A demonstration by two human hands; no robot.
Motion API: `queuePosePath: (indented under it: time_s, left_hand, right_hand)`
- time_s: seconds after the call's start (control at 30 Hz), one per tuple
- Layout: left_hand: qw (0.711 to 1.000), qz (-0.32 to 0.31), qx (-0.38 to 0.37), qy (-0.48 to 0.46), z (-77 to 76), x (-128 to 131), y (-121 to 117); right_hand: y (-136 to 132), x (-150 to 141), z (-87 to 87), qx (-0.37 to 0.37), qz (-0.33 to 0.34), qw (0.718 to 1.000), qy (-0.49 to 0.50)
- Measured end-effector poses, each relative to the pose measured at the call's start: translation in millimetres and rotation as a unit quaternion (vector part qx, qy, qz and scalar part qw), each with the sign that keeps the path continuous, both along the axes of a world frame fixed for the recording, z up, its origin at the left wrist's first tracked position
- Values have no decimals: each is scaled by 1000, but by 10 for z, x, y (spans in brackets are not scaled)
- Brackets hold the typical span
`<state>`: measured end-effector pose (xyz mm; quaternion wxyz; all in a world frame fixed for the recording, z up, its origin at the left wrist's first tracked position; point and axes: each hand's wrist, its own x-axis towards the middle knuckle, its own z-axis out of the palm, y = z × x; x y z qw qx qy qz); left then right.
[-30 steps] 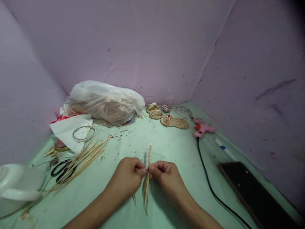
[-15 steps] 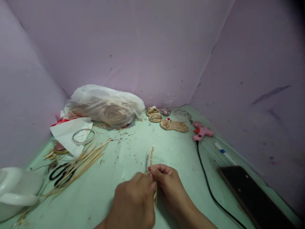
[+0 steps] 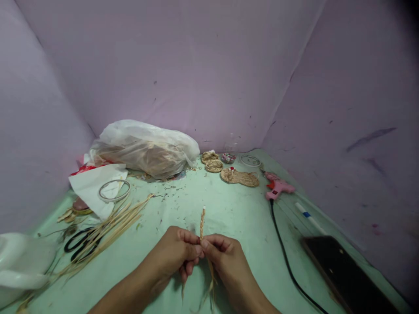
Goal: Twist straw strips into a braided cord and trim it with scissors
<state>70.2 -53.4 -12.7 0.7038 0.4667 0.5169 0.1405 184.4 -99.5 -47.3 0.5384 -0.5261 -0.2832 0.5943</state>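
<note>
A short straw braid (image 3: 202, 220) with a white tip points away from me, pinched between both hands near the table's front. My left hand (image 3: 178, 253) closes thumb and fingers on the strands at the braid's lower left. My right hand (image 3: 224, 257) pinches the braid's lower end from the other side, its thumb close to the left thumb. Loose strands (image 3: 211, 279) hang below the fingers towards me. The exact crossing of the strands is hidden by the fingertips.
Left lie straw strips (image 3: 122, 222), black-handled scissors (image 3: 78, 244), a ring (image 3: 114, 190) on white paper and a white container (image 3: 24, 261). Behind are a plastic bag (image 3: 147, 148), woven soles (image 3: 240, 177) and beads (image 3: 228, 158). Right are a pink glue gun (image 3: 278, 185) with cord and a dark phone (image 3: 347, 270).
My left hand has turned and drawn back to the left, so its fingertips now show. The braid has shifted slightly left and nearer, and the loose strands have come into view.
</note>
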Motion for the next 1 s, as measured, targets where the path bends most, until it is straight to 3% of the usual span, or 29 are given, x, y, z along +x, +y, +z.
queuePosePath:
  time_s: [0.4,0.53,0.67,0.83,1.0]
  left_hand:
    - [999,27,-23,-29,-6,-7,14]
    - [999,8,41,2,-20,-13,12]
    - [995,-2,102,8,-60,-24,32]
    - [993,40,106,20,-136,-21,49]
    - [990,85,97,53,-175,25,3]
  right_hand:
    - [-17,-10,33,-8,-16,1000,3]
    - [-11,-12,56,-9,-17,1000,-22]
    - [-6,30,65,19,23,991,-134]
    - [7,164,100,41,92,934,-344]
    - [-47,166,186,7,91,914,-396]
